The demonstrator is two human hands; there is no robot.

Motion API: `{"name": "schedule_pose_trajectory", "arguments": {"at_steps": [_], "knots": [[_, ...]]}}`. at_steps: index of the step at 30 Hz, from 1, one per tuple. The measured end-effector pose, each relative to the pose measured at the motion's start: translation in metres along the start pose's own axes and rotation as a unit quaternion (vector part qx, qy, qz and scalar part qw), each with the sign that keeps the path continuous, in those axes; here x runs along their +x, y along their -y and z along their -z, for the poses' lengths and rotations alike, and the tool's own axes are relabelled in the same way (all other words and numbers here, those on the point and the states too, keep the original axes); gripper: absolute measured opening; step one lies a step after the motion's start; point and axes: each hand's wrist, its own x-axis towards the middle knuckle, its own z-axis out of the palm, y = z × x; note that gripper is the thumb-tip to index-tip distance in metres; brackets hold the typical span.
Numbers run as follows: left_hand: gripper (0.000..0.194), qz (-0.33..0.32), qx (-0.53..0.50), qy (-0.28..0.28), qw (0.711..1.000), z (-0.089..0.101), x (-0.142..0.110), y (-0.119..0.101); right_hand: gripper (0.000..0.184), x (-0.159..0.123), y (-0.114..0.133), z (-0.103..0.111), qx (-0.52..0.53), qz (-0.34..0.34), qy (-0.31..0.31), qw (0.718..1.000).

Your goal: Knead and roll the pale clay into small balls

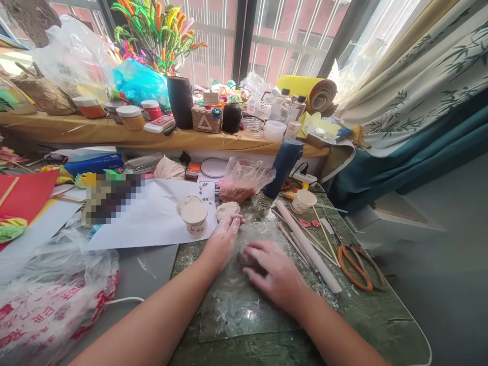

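My left hand (225,241) is dusted with white powder, its fingers pressed together beside a pale, dough-like lump (227,208). What lies inside those fingers, if anything, is hidden. Slightly blurred, my right hand (275,272) curls around a brown lump of clay (247,258) on a clear, smeared sheet (229,310). Left of my left hand, a paper cup (195,227) with pale contents in its top stands on white paper (133,229). To the right of my right hand lie a pale rolling pin (308,246) and several thin sticks (294,245).
Orange-handled scissors (355,267) and a second paper cup (303,202) are on the right. A dark blue bottle (282,169) stands behind, near a bag of reddish clay (238,190). A printed plastic bag (57,300) fills the left front. Jars and craft items line the sill (145,143).
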Motion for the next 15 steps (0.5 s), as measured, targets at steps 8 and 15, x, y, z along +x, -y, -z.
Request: {"name": "schedule_pose_trajectory", "arguments": {"at_steps": [8,15], "knots": [[0.029,0.0,0.004,0.006,1.0,-0.001,0.0,-0.002,0.047,-0.012,-0.015,-0.03,-0.021,-0.094,0.031,0.995],[0.032,0.003,0.021,0.011,1.0,-0.001,0.0,-0.005,0.04,-0.004,-0.009,-0.022,0.002,-0.051,0.03,0.998]]}}
